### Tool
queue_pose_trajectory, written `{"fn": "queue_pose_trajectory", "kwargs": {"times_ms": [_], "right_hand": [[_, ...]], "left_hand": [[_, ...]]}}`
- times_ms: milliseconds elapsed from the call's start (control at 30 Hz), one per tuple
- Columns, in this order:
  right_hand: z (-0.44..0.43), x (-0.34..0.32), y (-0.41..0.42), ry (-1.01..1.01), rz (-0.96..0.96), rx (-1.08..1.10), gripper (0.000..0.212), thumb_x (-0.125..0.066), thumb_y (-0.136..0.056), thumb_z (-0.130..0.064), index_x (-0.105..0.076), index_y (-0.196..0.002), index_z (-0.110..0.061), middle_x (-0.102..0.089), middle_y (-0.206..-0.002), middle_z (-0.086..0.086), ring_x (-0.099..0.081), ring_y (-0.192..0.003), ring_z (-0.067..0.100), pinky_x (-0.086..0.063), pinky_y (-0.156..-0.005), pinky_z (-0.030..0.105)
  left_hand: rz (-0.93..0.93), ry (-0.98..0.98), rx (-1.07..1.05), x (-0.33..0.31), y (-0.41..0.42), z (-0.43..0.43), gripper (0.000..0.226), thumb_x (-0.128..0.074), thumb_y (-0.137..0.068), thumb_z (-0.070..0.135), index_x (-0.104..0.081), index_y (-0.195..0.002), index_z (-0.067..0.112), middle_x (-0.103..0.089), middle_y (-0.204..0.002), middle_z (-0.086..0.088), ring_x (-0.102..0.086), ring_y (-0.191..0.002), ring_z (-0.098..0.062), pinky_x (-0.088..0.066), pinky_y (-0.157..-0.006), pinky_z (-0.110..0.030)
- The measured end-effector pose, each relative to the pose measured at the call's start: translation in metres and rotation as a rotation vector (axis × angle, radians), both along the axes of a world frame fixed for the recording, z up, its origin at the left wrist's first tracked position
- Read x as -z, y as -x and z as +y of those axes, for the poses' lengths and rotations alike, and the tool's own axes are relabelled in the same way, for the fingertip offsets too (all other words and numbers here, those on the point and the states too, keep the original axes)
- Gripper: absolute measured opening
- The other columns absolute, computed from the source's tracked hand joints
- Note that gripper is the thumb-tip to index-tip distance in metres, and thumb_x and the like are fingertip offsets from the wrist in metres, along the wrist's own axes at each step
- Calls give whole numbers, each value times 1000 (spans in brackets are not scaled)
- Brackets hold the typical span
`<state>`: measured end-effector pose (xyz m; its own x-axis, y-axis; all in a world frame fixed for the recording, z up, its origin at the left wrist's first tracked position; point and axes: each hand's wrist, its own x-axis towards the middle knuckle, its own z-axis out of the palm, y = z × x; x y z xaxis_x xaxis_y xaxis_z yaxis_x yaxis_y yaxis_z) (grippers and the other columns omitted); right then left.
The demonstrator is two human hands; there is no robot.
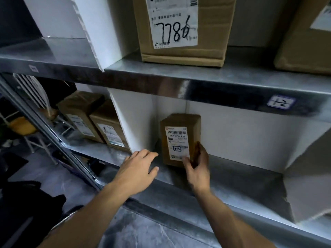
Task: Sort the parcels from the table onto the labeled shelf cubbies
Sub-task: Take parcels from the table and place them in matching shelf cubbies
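A small brown cardboard parcel [179, 138] with a white shipping label stands upright in the back left corner of a cubby on the lower metal shelf [232, 185]. My right hand [197, 167] holds its lower right corner, thumb on the label and fingers round the side. My left hand [138, 169] hovers open just left of the parcel, fingers spread, apart from it. A blue-edged tag [280, 102] on the shelf's front edge above marks this cubby.
White dividers [136, 122] wall the cubby on the left and right. Two brown parcels [96, 120] stand in the cubby to the left. On the upper shelf stands a large box marked 7786 [180, 29], another box [304, 42] at its right. Grey floor below.
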<state>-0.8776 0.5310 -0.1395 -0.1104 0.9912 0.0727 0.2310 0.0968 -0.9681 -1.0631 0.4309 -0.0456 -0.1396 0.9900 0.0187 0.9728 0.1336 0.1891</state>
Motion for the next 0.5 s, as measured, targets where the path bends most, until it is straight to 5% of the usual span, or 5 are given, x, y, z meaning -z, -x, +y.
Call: {"fn": "queue_pose_trajectory", "kwargs": {"times_ms": [167,367,500], "right_hand": [[12,10,4,118,9,8,71,-72,-90,-31,-32,-146,-45,-52,-139,-18,-52,-128,9,-45,-108,33],[10,17,7,136,-25,58,66,-76,-88,-22,-40,-134,-52,-56,-110,-47,-53,-102,-25,-46,-99,22],[-4,6,10,136,-64,86,64,-77,-87,-21,-38,-127,-54,-60,-108,-34,-61,-112,-3,-48,-100,26]], "left_hand": [[-73,-13,52,11,14,6,52,-47,-93,47,-42,-141,29,-47,-135,7,-44,-123,-18,-39,-103,-39],[-153,-32,145,13,24,2,50,-46,-94,47,-41,-141,31,-43,-135,12,-40,-124,-12,-38,-104,-34],[-196,0,230,11,33,-8,50,-46,-94,48,-41,-141,33,-40,-135,17,-38,-125,-9,-37,-104,-31]]}}
